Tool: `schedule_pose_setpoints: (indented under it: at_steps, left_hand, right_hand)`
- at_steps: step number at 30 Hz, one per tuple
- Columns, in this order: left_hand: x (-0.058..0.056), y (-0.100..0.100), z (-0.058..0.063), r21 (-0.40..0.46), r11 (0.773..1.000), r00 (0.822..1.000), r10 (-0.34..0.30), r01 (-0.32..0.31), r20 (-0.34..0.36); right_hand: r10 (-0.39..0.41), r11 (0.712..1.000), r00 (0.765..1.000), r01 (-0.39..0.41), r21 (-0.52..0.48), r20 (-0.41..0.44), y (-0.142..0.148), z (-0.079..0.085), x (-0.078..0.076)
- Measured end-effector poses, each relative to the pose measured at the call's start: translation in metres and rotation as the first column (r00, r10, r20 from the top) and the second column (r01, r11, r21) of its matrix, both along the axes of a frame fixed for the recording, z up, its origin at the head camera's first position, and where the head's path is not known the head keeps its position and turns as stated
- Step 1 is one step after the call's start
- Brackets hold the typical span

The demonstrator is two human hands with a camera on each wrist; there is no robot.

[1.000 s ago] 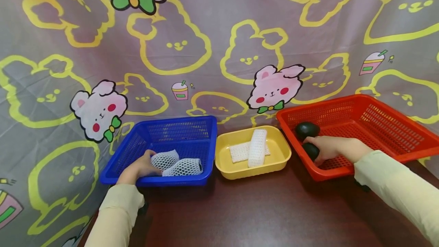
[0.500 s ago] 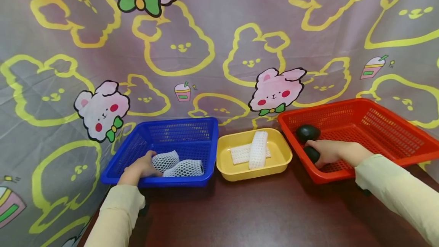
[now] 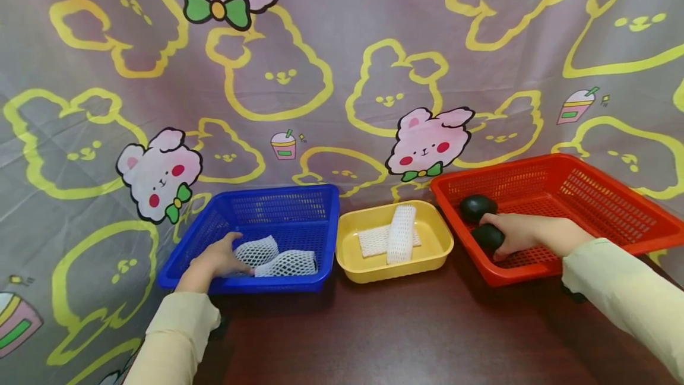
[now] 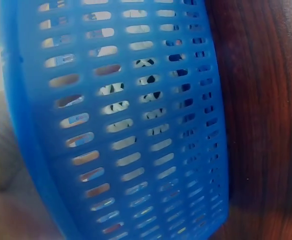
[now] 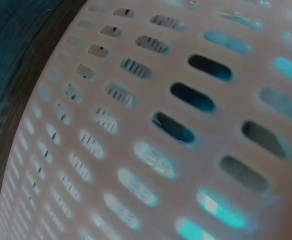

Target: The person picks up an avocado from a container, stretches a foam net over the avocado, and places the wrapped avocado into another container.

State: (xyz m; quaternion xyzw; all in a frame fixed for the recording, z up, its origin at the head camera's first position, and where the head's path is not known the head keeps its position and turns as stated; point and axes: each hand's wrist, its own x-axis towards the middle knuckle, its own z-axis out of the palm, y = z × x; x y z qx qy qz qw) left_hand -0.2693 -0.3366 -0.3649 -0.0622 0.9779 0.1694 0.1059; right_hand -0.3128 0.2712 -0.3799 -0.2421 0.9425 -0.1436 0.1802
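Observation:
Inside the blue basket (image 3: 214, 283), my left hand (image 3: 216, 257) rests beside a white foam-net-wrapped fruit (image 3: 256, 251), with thumb and fingers spread apart. A second net-wrapped fruit (image 3: 288, 263) lies next to it, something dark showing at its end. Over in the red basket (image 3: 499, 275), my right hand (image 3: 515, 232) grips a dark green avocado (image 3: 486, 237) between thumb and fingers. Another avocado (image 3: 478, 208) lies just behind. The left wrist view shows mostly the blue basket's slotted wall (image 4: 131, 115); the right wrist view, a slotted basket wall (image 5: 136, 125) hiding the hand.
Between the baskets stands a yellow tray (image 3: 350, 269) holding two white foam net sleeves (image 3: 402, 233), one lying across the other. A dark brown tabletop (image 3: 374, 331) stretches in front. Close behind hangs a grey-pink patterned curtain (image 3: 331, 76).
My left hand has shifted slightly left, its thumb and fingers standing off the wrapped fruit. The right hand and its avocado have moved slightly to the right within the red basket.

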Motion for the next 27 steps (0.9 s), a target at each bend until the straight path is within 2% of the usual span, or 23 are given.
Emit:
schedule_pose_setpoints:
  at_steps: [4,9,16,20,27]
  left_hand:
    - [0.001,0.001,0.004,-0.013,1.0,1.0,-0.022,0.021,-0.023]
    - [0.003,0.004,0.009,-0.01,0.999,0.997,-0.041,0.04,-0.06]
    - [0.003,0.008,0.009,0.031,0.997,0.991,-0.06,0.064,-0.119]
    - [0.003,0.013,0.009,0.061,0.993,0.979,-0.087,0.1,-0.183]
    - [0.004,0.024,0.01,0.085,0.984,0.947,-0.128,0.159,-0.293]
  right_hand:
    - [0.025,1.0,0.999,-0.025,-0.012,-0.026,0.004,0.003,0.002]
    - [0.009,1.0,0.999,-0.01,-0.022,-0.037,0.007,0.009,0.006]
    - [-0.005,0.999,0.998,0.003,-0.044,-0.057,0.01,0.014,0.013]
    - [-0.02,0.998,0.998,0.015,-0.067,-0.062,0.012,0.017,0.017]
    - [-0.027,0.993,0.996,0.018,-0.115,-0.08,0.016,0.028,0.023]
